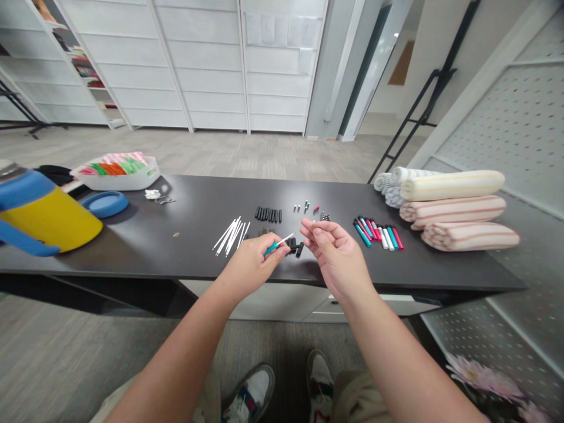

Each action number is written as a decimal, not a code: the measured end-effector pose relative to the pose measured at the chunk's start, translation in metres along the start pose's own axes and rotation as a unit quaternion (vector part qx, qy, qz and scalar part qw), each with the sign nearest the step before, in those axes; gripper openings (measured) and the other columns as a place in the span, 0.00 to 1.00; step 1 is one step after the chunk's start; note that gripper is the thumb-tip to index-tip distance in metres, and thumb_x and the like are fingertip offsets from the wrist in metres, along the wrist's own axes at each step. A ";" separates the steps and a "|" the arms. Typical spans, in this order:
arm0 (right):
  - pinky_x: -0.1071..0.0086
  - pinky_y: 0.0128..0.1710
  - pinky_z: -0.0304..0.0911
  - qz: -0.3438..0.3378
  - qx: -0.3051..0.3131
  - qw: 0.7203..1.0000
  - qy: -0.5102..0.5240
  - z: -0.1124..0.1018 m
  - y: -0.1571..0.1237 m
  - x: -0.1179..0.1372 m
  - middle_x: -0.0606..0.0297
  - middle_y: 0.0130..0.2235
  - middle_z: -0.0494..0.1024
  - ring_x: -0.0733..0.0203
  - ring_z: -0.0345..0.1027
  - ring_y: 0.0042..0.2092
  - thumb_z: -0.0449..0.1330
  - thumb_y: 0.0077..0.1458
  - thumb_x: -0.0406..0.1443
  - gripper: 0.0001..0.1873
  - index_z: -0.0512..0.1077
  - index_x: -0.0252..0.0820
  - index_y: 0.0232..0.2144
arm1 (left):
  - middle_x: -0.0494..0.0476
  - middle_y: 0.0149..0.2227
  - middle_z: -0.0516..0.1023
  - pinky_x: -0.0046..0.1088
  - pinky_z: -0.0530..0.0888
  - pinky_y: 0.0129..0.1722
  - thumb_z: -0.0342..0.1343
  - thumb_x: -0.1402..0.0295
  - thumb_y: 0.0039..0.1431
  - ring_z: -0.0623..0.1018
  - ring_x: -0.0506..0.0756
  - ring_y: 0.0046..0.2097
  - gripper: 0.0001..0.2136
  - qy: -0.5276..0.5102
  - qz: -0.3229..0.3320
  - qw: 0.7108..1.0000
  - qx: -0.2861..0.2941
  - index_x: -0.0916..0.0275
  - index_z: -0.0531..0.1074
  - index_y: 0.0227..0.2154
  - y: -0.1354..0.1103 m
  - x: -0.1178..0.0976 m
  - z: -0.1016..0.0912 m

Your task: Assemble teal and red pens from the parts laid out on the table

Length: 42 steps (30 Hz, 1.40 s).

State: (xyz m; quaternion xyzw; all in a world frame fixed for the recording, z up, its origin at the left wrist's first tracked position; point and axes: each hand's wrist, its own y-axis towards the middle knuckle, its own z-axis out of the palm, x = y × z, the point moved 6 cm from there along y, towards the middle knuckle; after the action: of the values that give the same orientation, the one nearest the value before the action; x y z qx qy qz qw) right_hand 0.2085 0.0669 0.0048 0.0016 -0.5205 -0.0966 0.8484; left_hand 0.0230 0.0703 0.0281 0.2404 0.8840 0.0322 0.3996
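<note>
My left hand (251, 261) is closed on a teal pen part with a thin white refill (280, 242) sticking out toward the right. My right hand (328, 244) is held just right of it, fingers curled in a pinch near the refill's tip; what it holds is too small to make out. Both hands hover over the near edge of a black table (198, 205). Beneath them lie several black pen caps (294, 247). To the left lies a loose pile of white refills (231, 235). Behind are a row of black barrels (268, 214) and small tips (308, 207).
Assembled pens (379, 232) lie to the right, beside rolled striped towels (458, 211). At the left stand a yellow and blue jug (44, 220), a blue lid (104, 203) and a white tray of coloured items (118, 167). My shoes show on the floor below.
</note>
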 end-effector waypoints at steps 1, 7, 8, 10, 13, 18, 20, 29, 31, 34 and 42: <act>0.66 0.45 0.74 -0.005 -0.001 1.000 0.003 0.001 -0.001 0.001 0.62 0.51 0.84 0.60 0.78 0.47 0.76 0.53 0.42 0.13 0.80 0.47 0.38 | 0.48 0.30 0.78 0.27 0.64 0.34 0.55 0.59 0.71 0.73 0.51 0.32 0.11 0.000 0.002 1.000 0.002 0.59 0.76 0.37 0.000 0.000 0.001; 0.69 0.38 0.70 -0.045 -0.009 0.999 -0.005 -0.003 -0.001 0.004 0.66 0.38 0.82 0.64 0.72 0.37 0.77 0.51 0.40 0.12 0.82 0.48 0.38 | 0.49 0.32 0.79 0.28 0.64 0.34 0.54 0.58 0.72 0.75 0.52 0.34 0.11 0.007 0.004 1.000 0.010 0.59 0.77 0.39 0.000 0.003 0.004; 0.68 0.38 0.70 -0.056 -0.006 0.998 -0.023 -0.003 -0.002 0.006 0.65 0.39 0.82 0.63 0.73 0.38 0.76 0.52 0.40 0.12 0.82 0.48 0.38 | 0.49 0.32 0.79 0.28 0.64 0.34 0.54 0.59 0.72 0.75 0.52 0.34 0.11 0.009 0.006 1.000 0.011 0.59 0.77 0.39 0.000 0.003 0.005; 0.65 0.41 0.70 -0.081 0.003 0.994 -0.076 -0.002 -0.004 0.009 0.63 0.41 0.84 0.60 0.75 0.39 0.75 0.54 0.41 0.11 0.82 0.47 0.39 | 0.50 0.33 0.79 0.28 0.64 0.35 0.54 0.59 0.72 0.75 0.53 0.34 0.11 0.014 0.012 1.000 0.012 0.59 0.77 0.38 0.001 0.001 0.005; 0.62 0.44 0.71 -0.118 0.016 0.979 -0.166 0.001 -0.008 0.015 0.62 0.41 0.85 0.57 0.76 0.41 0.73 0.57 0.42 0.09 0.82 0.47 0.39 | 0.50 0.33 0.79 0.28 0.63 0.35 0.54 0.60 0.72 0.75 0.53 0.34 0.11 0.018 0.013 1.000 0.014 0.59 0.77 0.38 0.001 0.000 0.005; 0.63 0.43 0.68 -0.167 0.018 0.950 -0.263 0.005 -0.014 0.022 0.63 0.41 0.84 0.57 0.75 0.41 0.69 0.61 0.41 0.06 0.82 0.48 0.40 | 0.50 0.32 0.78 0.28 0.63 0.35 0.54 0.60 0.73 0.74 0.53 0.34 0.11 0.022 0.019 0.999 0.016 0.59 0.76 0.38 0.000 0.000 0.006; 0.63 0.42 0.67 -0.180 0.022 0.941 -0.287 0.006 -0.015 0.023 0.63 0.41 0.83 0.58 0.74 0.40 0.68 0.62 0.40 0.06 0.82 0.49 0.41 | 0.50 0.32 0.77 0.28 0.63 0.35 0.54 0.60 0.73 0.74 0.53 0.34 0.11 0.025 0.021 0.999 0.016 0.59 0.76 0.37 0.000 0.000 0.006; 0.63 0.42 0.67 -0.216 0.003 0.929 -0.299 0.006 -0.019 0.026 0.63 0.43 0.82 0.57 0.74 0.41 0.67 0.64 0.41 0.06 0.81 0.48 0.42 | 0.50 0.34 0.79 0.29 0.65 0.36 0.54 0.60 0.73 0.76 0.53 0.36 0.11 0.020 0.020 0.999 0.020 0.59 0.76 0.38 0.001 0.000 0.006; 0.63 0.42 0.67 -0.224 0.010 0.927 -0.302 0.008 -0.020 0.027 0.63 0.42 0.82 0.57 0.73 0.41 0.66 0.65 0.40 0.05 0.81 0.49 0.42 | 0.50 0.34 0.79 0.29 0.65 0.36 0.54 0.60 0.73 0.76 0.53 0.35 0.11 0.022 0.018 0.999 0.020 0.59 0.76 0.38 0.001 0.000 0.006; 0.64 0.40 0.66 -0.223 0.018 0.921 -0.319 0.009 -0.020 0.027 0.65 0.41 0.81 0.59 0.71 0.38 0.65 0.65 0.39 0.05 0.81 0.48 0.42 | 0.51 0.33 0.79 0.29 0.65 0.36 0.54 0.60 0.73 0.76 0.54 0.35 0.11 0.030 0.020 0.999 0.020 0.59 0.76 0.37 0.001 -0.001 0.005; 0.62 0.41 0.67 -0.210 0.009 0.920 -0.331 0.010 -0.019 0.027 0.63 0.40 0.81 0.57 0.71 0.38 0.65 0.65 0.42 0.07 0.81 0.48 0.42 | 0.51 0.34 0.80 0.29 0.65 0.35 0.53 0.59 0.73 0.76 0.54 0.35 0.12 0.027 0.024 0.999 0.020 0.59 0.75 0.37 0.000 -0.001 0.005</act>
State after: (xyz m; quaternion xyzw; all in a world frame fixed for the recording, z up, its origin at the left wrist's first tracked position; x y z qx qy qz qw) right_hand 0.2084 0.0445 0.0308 0.0868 -0.7602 -0.2631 0.5877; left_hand 0.0276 0.0692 0.0257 0.2681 0.8891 0.0308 0.3697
